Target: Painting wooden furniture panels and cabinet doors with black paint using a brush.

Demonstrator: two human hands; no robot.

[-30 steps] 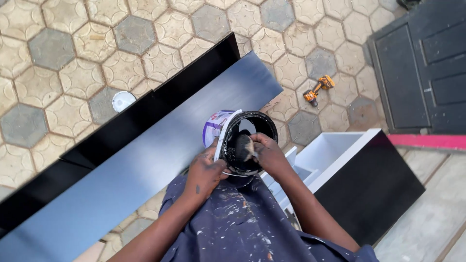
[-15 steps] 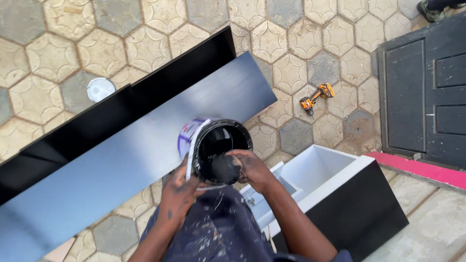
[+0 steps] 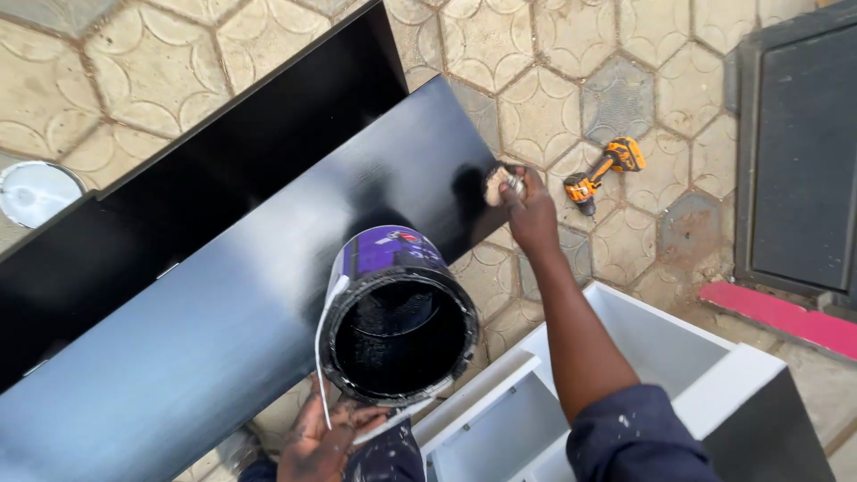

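Reaching out past the far end of the long black board (image 3: pixel 268 295), the right hand (image 3: pixel 533 212) is closed around a small pale pad or brush (image 3: pixel 500 183), whose tip touches the board's end corner; what kind of applicator it is cannot be told from this view. The board lies at a slant across the hexagon-paved floor (image 3: pixel 571 54), glossy with wet-looking black paint, and a second black panel (image 3: pixel 223 170) lies just beside it on its far side, running the same way. On the near side of the board, the left hand (image 3: pixel 326 442), smeared with black, grips the open paint can (image 3: pixel 397 321) from beneath, fingers curled on its base; the can is tilted so that its mouth faces the camera, its inside coated black, its outside purple and white, and its thin wire handle hangs down the left rim. Beyond the board's end, well apart from it, an orange cordless drill (image 3: pixel 603 174) lies on the paving. Near the board's end on the person's side sits a white cabinet (image 3: pixel 661 357) with black outer faces. Far off past the second panel rests a round white lid (image 3: pixel 36 192). Right of the drill lies a dark grey door (image 3: pixel 803 143), a pink strip (image 3: pixel 786 317) along its near edge.
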